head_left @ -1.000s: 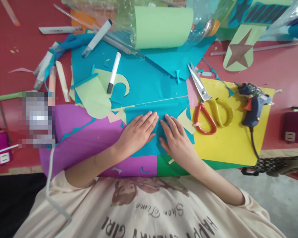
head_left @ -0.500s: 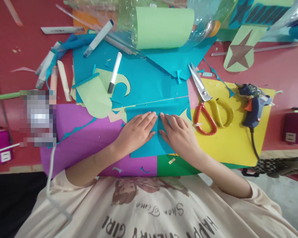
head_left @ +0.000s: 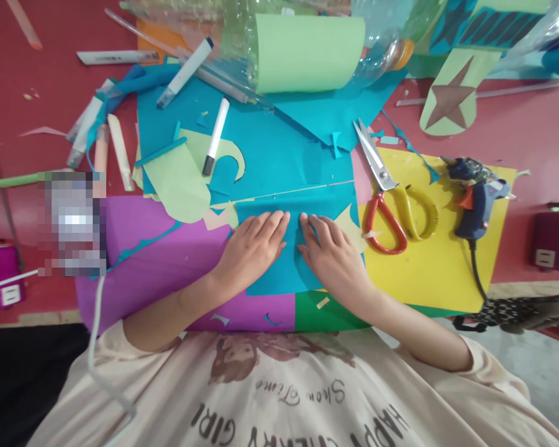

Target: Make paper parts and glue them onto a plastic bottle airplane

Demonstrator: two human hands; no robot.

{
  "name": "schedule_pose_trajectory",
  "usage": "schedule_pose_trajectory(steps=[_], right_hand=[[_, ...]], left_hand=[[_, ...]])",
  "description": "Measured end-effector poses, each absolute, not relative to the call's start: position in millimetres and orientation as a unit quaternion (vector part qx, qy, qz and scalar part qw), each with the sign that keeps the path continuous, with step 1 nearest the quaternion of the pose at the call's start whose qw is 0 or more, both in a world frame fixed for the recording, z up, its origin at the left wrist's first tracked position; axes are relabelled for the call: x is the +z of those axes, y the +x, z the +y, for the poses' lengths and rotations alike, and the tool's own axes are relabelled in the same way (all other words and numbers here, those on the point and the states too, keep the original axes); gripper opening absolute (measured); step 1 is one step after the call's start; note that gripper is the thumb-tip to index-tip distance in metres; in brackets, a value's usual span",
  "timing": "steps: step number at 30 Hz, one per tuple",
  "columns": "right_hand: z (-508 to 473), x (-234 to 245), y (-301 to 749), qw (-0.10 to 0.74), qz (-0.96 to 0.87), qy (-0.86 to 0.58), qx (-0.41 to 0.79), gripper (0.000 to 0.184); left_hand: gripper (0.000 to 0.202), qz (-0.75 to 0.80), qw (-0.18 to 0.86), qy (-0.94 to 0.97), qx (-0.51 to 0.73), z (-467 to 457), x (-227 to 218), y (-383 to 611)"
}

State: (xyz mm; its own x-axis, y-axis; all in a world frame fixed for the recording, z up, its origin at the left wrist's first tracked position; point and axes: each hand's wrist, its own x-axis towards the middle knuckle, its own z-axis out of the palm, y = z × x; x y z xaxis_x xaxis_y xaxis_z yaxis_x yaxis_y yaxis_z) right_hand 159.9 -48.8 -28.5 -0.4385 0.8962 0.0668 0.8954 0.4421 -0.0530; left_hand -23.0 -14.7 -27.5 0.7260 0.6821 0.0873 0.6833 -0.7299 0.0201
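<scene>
Both of my hands lie flat on a piece of blue paper [head_left: 279, 273] in front of me, its far edge slightly raised like a fold. My left hand [head_left: 251, 248] rests on its left part, fingers stretched out and pointing away from me. On the right part lies my right hand [head_left: 333, 254], fingers also extended, with a gap of blue paper between the two hands. Scissors [head_left: 382, 186] with one red and one yellow handle lie open just beyond my right hand. A light green paper scrap [head_left: 351, 226] sits beside that hand's fingers.
Purple paper [head_left: 163, 248], yellow paper [head_left: 428, 273] and green paper [head_left: 326, 316] cover the near table. A glue gun [head_left: 477, 205] lies at right. Markers [head_left: 217, 136] and a plastic bottle wrapped in light green paper [head_left: 310, 53] lie farther back. A blurred-out device [head_left: 74, 223] is at left.
My left hand has slid slightly left, its thumb drawing in toward the fingers, so the gap between the hands is a little wider. My right hand stays almost in place.
</scene>
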Motion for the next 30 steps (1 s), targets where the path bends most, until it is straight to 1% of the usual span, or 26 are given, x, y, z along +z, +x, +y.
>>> schedule_pose_trajectory(steps=[6, 11, 16, 20, 25, 30], right_hand=[[-51, -31, 156, 0.046, -0.841, -0.538, -0.027, 0.042], [-52, -32, 155, 0.053, -0.835, -0.547, -0.003, 0.044], [-52, -32, 156, 0.067, -0.84, -0.538, -0.025, 0.042], [-49, -30, 158, 0.049, -0.845, -0.532, -0.024, 0.042], [-43, -25, 159, 0.035, -0.853, -0.52, -0.018, 0.042], [-35, -22, 157, -0.003, -0.857, -0.516, -0.008, 0.042]], left_hand=[[0.043, -0.374, -0.018, -0.927, -0.03, -15, -27, -23], [0.04, -0.368, 0.009, -0.928, -0.048, -16, -28, -23], [0.041, -0.371, -0.005, -0.928, -0.035, -15, -28, -22], [0.042, -0.373, -0.021, -0.927, -0.034, -16, -29, -22], [0.042, -0.372, -0.011, -0.927, -0.038, -16, -30, -21], [0.045, -0.385, -0.052, -0.922, -0.003, -14, -27, -19]])
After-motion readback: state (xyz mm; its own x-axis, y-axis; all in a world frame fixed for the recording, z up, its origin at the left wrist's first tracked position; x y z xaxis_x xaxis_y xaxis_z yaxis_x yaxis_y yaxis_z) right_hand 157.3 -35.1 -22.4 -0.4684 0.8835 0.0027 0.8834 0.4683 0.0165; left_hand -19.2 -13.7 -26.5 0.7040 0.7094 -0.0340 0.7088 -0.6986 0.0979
